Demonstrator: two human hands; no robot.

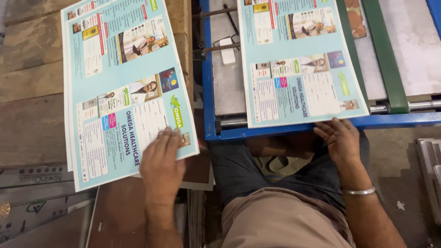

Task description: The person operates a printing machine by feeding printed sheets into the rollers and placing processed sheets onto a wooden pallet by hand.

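My left hand [161,163] lies flat, fingers spread, on the near corner of a stack of light-blue printed sheets [121,87] resting on a wooden surface at the left. My right hand [338,138] grips the near edge of another light-blue printed sheet [298,59] that lies on a blue-framed machine bed [209,92]. A metal bangle [359,191] circles my right wrist. My legs in dark and tan clothing fill the bottom middle.
A green bar [388,59] and a steel roller [422,105] run across the machine at the right. Wooden planks [27,69] lie at the left, flat packaged boards [32,197] at the bottom left, a brown board [119,216] beneath the stack.
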